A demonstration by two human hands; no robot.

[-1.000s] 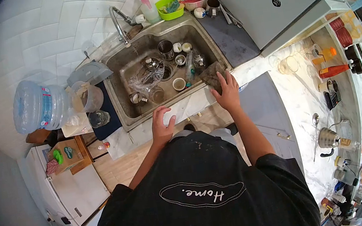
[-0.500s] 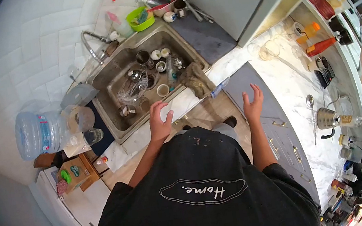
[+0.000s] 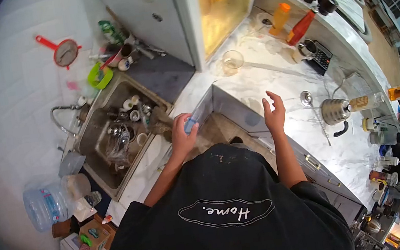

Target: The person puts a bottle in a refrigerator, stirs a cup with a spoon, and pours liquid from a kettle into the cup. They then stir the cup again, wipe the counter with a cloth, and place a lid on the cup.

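In the head view, my left hand [image 3: 182, 135] hangs beside the sink's front corner, with fingers and thumb curved apart. A small blue item [image 3: 190, 125], perhaps a cloth at the counter edge, shows between them; nothing appears gripped. Left of that hand, a dark, wet-looking cloth [image 3: 160, 121] drapes over the sink rim. My right hand [image 3: 274, 113] is raised by the edge of the marble counter [image 3: 283, 80], its fingers parted and holding nothing. Several cups and a crumpled clear plastic bag [image 3: 119, 141] lie in the metal sink [image 3: 109, 186].
A fridge [image 3: 150, 27] stands at the back. On the counter are a steel gooseneck kettle [image 3: 335, 111], a long spoon [image 3: 321, 123], a red bottle [image 3: 300, 29] and a black scale [image 3: 320, 58]. A large water bottle [image 3: 45, 208] is at left; drawers line the counter front.
My view has turned right, so the sink has shifted left and more of the marble counter shows. My left hand now overlaps the blue item; both hands stay raised.
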